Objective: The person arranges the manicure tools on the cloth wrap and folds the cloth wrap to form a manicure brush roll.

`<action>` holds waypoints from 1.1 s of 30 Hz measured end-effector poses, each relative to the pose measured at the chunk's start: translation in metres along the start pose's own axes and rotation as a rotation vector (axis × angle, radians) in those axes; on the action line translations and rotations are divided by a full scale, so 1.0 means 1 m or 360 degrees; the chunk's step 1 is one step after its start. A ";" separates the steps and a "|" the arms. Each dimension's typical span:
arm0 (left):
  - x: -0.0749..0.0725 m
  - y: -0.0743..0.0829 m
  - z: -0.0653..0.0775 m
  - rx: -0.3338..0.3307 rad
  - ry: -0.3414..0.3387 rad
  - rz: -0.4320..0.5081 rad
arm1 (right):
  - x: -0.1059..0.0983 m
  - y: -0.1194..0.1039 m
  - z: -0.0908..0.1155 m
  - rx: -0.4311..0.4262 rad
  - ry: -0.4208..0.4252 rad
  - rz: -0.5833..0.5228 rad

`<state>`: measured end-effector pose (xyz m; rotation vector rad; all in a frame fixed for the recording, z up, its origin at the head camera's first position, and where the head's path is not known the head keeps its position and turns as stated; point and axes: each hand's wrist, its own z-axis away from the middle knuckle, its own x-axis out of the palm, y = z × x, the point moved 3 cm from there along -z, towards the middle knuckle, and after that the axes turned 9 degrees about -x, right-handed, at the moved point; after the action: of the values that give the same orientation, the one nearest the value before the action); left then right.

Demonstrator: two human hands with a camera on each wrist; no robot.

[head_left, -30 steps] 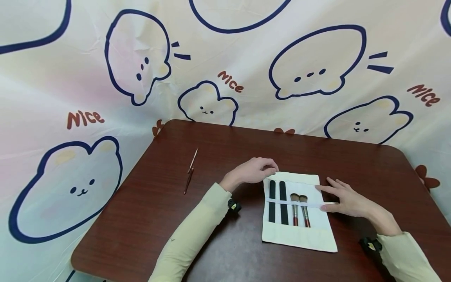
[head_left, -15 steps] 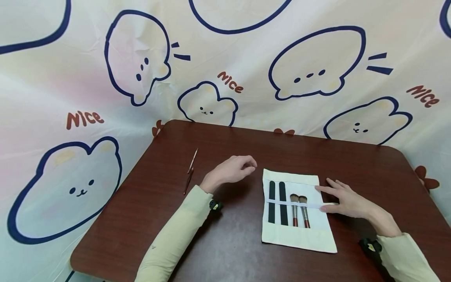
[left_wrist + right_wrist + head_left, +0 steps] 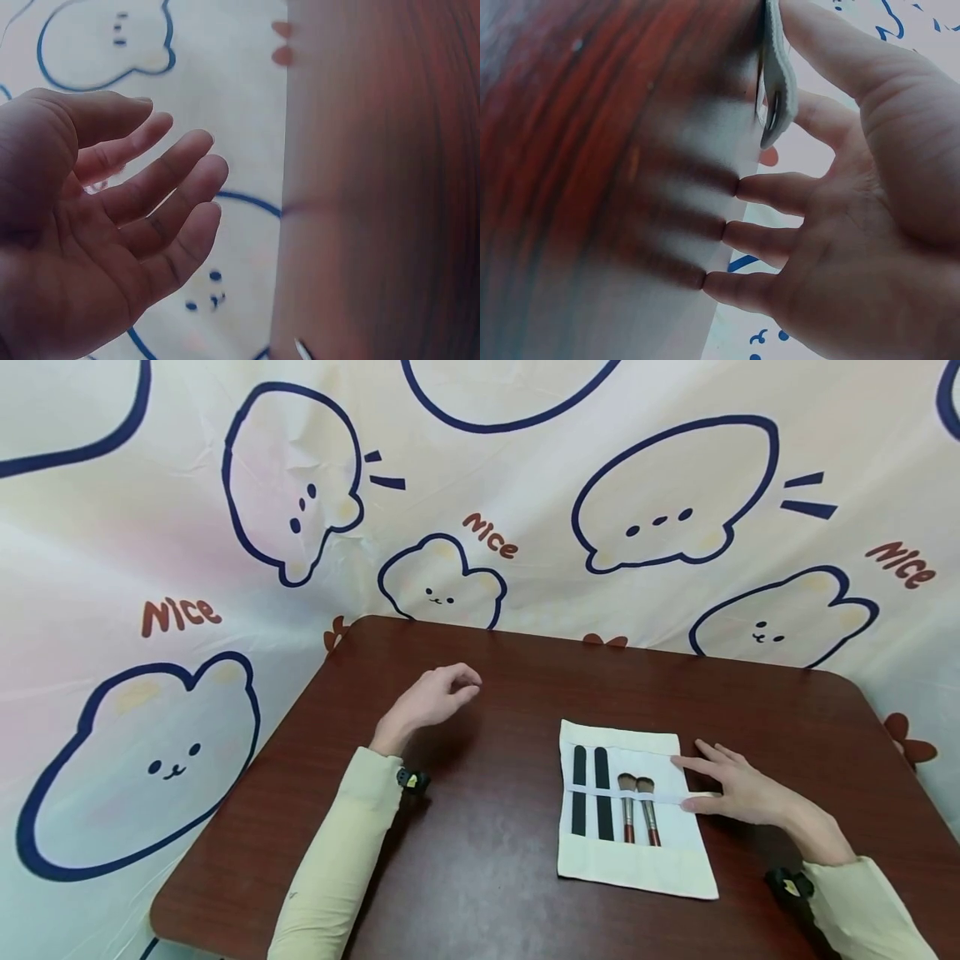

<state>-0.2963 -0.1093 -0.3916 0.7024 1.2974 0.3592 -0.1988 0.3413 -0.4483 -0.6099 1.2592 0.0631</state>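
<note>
My left hand (image 3: pixel 427 703) hovers over the left part of the table with nothing in it, fingers loosely bent, as the left wrist view also shows. Just past it in that view, a thin pale pointed tip (image 3: pixel 301 349) lies on the table. A cream fabric brush roll (image 3: pixel 637 870) lies spread out on the right. Under its white elastic band (image 3: pixel 592 790) sit two black flat strips with rounded tops (image 3: pixel 603 810) and two brushes (image 3: pixel 627 810) with brown bristles and red handles. My right hand (image 3: pixel 750 789) rests thumb and forefinger on the roll's right edge (image 3: pixel 780 82); its other fingertips touch the table.
The dark red-brown wooden table (image 3: pixel 480 877) has rounded corners. Behind it and to the left hangs a pale cloth (image 3: pixel 540 477) printed with cartoon bears and the word "Nice". The two thin sticks seen earlier are hidden behind the left hand and arm in the head view.
My left hand has moved left, away from the brush roll's upper left corner, and now covers the thin sticks in the head view. The right hand and the roll have stayed in place.
</note>
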 end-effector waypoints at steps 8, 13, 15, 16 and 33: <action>-0.014 -0.033 -0.005 -0.0172 0.0021 0.0074 | -0.002 -0.001 -0.002 0.0005 -0.0008 -0.0010; -0.021 -0.055 -0.008 -0.0269 0.0055 0.0021 | -0.001 0.000 -0.002 0.0007 -0.0009 -0.0018; -0.024 -0.063 -0.009 -0.0294 0.0063 -0.0017 | 0.000 0.000 -0.002 0.0013 -0.0019 -0.0026; -0.025 -0.066 -0.010 -0.0307 0.0069 -0.0028 | 0.001 0.000 -0.002 0.0024 -0.0023 -0.0029; -0.024 -0.095 -0.010 -0.0570 0.0023 -0.0227 | 0.002 0.001 -0.001 0.0031 -0.0016 -0.0015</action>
<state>-0.3248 -0.1920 -0.4367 0.3041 1.2466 0.4658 -0.1997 0.3408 -0.4509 -0.5979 1.2458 0.0463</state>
